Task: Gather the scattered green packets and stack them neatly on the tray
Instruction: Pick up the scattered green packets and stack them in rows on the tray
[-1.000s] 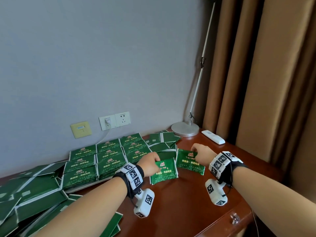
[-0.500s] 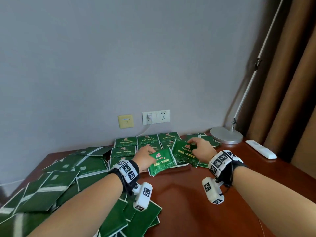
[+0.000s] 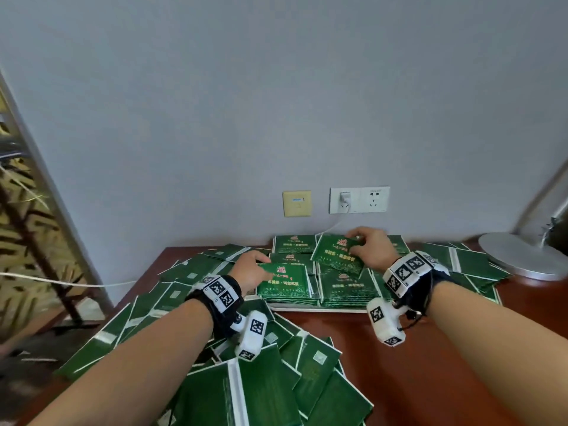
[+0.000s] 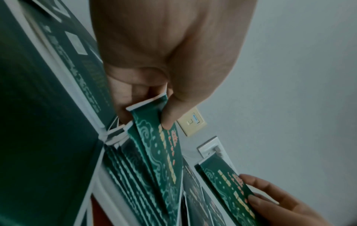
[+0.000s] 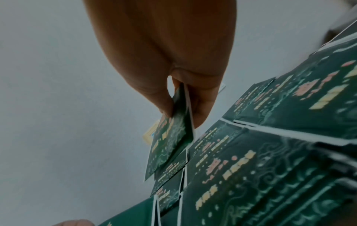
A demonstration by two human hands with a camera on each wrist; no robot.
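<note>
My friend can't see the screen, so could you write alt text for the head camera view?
Two bare hands each hold a green packet over neat packet stacks on a white tray: the left hand lowers its packet onto the front-left stack, while the right hand holds its packet tilted further back. Loose green packets litter the brown desk below a grey wall.

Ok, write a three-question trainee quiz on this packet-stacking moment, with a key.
1. True or false: the left hand holds nothing.
2. The right hand holds its packet: A) tilted above the stacks, B) flat on bare wood, C) against the lamp base.
3. Fill in: the loose packets nearest the camera lie printed side ____.

Key: 1 false, it pinches a packet; 2 A; 3 down.
</note>
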